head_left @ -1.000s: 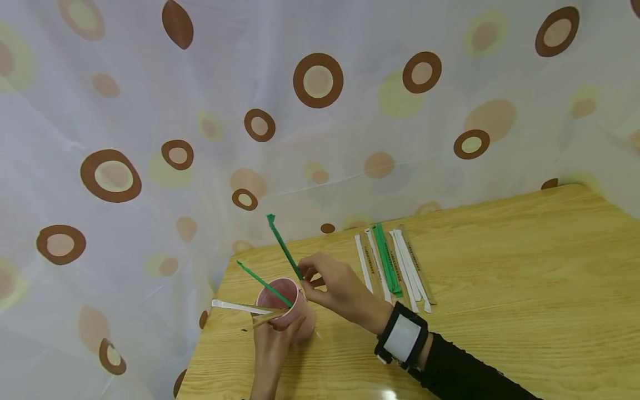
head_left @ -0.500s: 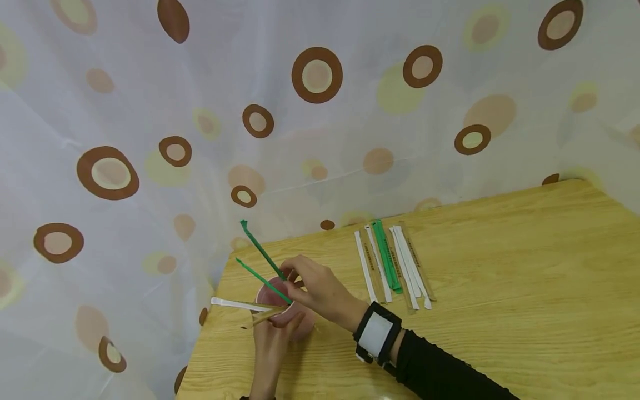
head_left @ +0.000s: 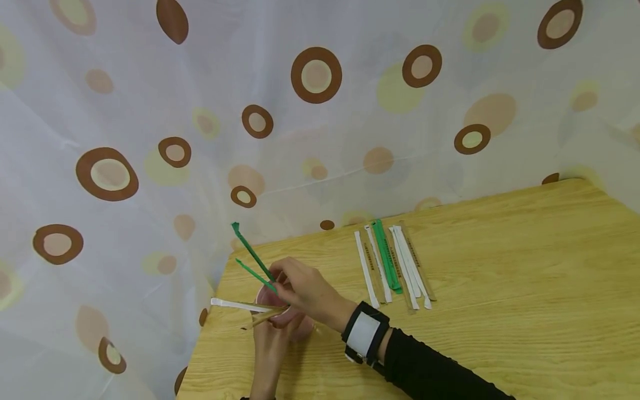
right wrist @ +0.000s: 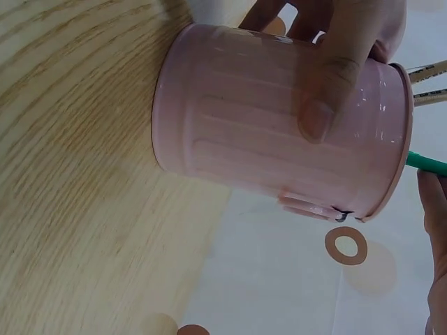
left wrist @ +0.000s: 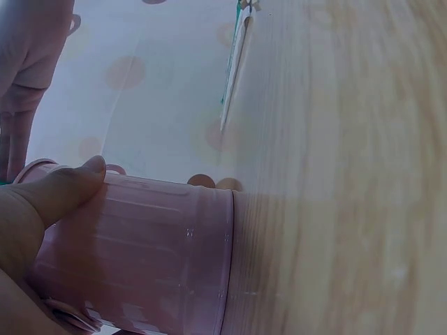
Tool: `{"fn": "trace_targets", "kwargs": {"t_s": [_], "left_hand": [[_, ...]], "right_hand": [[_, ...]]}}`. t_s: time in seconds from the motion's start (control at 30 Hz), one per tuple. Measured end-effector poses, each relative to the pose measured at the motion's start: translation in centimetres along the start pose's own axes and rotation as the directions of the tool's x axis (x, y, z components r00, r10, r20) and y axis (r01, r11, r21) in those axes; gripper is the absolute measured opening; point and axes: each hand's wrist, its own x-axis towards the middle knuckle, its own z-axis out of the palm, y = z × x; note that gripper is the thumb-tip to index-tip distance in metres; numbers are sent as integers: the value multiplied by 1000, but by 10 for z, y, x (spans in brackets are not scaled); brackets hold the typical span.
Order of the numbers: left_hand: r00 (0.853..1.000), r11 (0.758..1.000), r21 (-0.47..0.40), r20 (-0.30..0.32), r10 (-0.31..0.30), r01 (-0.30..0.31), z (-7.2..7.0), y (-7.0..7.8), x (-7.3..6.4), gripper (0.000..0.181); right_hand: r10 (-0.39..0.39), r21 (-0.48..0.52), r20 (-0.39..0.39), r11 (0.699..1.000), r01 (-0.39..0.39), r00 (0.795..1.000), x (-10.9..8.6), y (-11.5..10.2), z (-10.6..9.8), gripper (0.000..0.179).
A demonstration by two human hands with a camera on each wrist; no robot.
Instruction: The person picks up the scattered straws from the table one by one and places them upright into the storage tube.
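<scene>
My left hand grips a pink metal pail from the near side, its thumb lying along the wall. Over the pail's mouth, my right hand pinches a green wrapped straw that leans up to the left. The right wrist view shows green straw passing the rim beside my right fingers. Inside the pail, another green straw, a white one and brown ones lean out leftward. The right hand covers part of the pail's opening in the head view.
Right of the pail, several wrapped straws lie side by side on the wooden table: white, green and brown. A spotted curtain hangs behind the table and along its left side.
My right hand has moved left and slightly down with the green straw, from the pail's right side to over its mouth. The left hand and pail stay in place.
</scene>
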Motion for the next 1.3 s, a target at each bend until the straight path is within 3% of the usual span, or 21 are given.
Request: {"fn": "trace_targets", "kwargs": {"t_s": [0.23, 0.53, 0.83, 1.07, 1.2, 1.3], "left_hand": [[1000, 998, -59, 3, -12, 12, 1, 1, 0, 85], [999, 997, -67, -19, -51, 49, 3, 0, -4, 87], [998, 997, 60, -17, -55, 56, 4, 2, -3, 75], [999, 998, 55, -32, -20, 22, 4, 1, -4, 81], [996, 995, 90, -86, -32, 40, 4, 1, -4, 80], [995, 995, 96, -95, -30, 39, 3, 1, -5, 77]], "right_hand": [[87, -22, 70, 996, -86, 994, -6, -2, 0, 26], [114, -36, 86, 993, -112, 990, -9, -1, 0, 27], [156, -84, 95, 985, -148, 983, -9, 0, -7, 31], [190, -80, 36, 979, -187, 981, -11, 3, -21, 31], [272, -98, -23, 957, -273, 962, -15, 11, -34, 28], [371, -113, -57, 920, -375, 927, -22, 22, -47, 26]]}}
